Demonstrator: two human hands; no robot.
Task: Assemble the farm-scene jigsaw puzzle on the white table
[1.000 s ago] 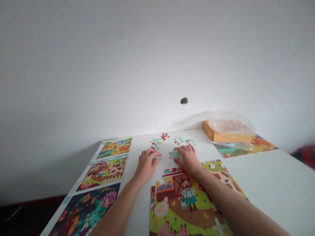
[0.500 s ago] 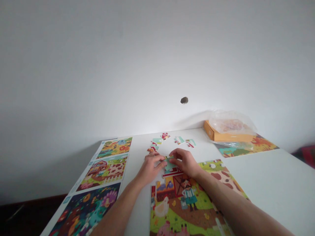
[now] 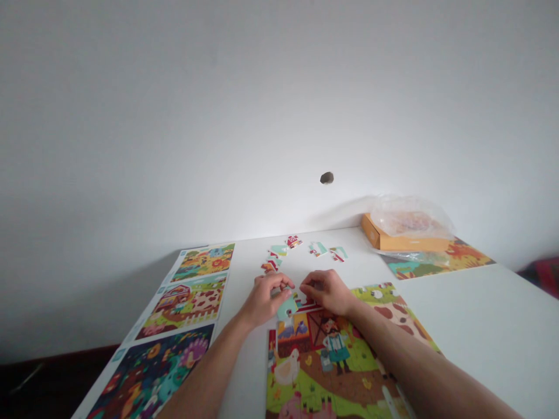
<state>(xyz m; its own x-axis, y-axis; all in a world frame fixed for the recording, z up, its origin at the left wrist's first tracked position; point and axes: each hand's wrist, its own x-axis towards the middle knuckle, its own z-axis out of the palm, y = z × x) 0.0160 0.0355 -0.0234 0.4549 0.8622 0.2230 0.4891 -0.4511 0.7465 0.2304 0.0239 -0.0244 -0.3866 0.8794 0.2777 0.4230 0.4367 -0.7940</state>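
Note:
My left hand [image 3: 264,297] pinches a pale green puzzle piece [image 3: 286,308], tilted above the upper left edge of a partly assembled farm puzzle [image 3: 336,378]. My right hand [image 3: 327,291] is closed, fingertips together, beside a red and white barn piece [image 3: 306,306] at the puzzle's top edge. Whether anything is between those fingertips is hidden. A farmer, a hen and part of a cow show on the joined pieces. Beyond my hands lie several loose puzzle pieces [image 3: 318,249], red, white and pale green.
Three picture sheets [image 3: 192,299] lie in a column along the left side of the table. At the back right, an orange box [image 3: 406,241] with a clear plastic bag [image 3: 413,215] on it rests partly over another colourful picture [image 3: 467,256]. A wall [image 3: 262,116] stands behind the table.
My left hand has lifted the pale green piece and turned it, drawing it left, away from my right hand. My right hand has let go of that piece and moved slightly nearer to me.

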